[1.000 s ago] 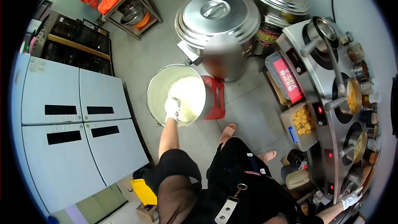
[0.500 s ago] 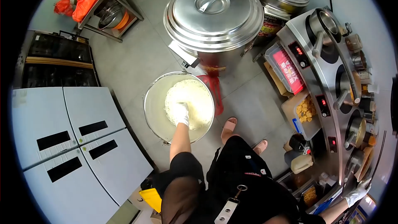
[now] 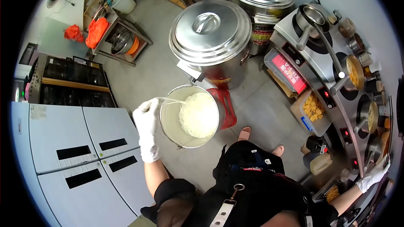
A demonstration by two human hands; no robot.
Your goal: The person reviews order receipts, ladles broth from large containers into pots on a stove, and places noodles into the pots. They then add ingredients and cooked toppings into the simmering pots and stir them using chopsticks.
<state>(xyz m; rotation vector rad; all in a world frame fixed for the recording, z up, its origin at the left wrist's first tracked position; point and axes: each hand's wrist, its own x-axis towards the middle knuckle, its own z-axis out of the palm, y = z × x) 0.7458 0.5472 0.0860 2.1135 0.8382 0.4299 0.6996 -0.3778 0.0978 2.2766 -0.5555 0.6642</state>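
My left hand [image 3: 147, 120], in a white glove, is raised beside a tall pale bucket [image 3: 169, 130]. Its fingers are closed on a few thin white noodles that stretch back over the rim. The mound of white noodles [image 3: 198, 115] lies inside the bucket, which stands by a red plastic stool [image 3: 227, 109]. At the lower right, my right hand [image 3: 373, 177], also gloved, is closed around long dark chopsticks [image 3: 389, 130] beside the stove. Its fingertips are partly hard to make out.
Two large lidded steel pots [image 3: 210, 31] stand beyond the bucket. On the right, a stove [image 3: 311, 71] carries several pans, including a pan with yellow food [image 3: 354, 73]. Below it sits a tub of yellow pieces [image 3: 313, 107]. A white fridge [image 3: 63, 128] is at left.
My left hand has come up out of the bucket and moved left, drawing out a few noodles. My right hand stays by the stove, slightly higher in view. The view has shifted.
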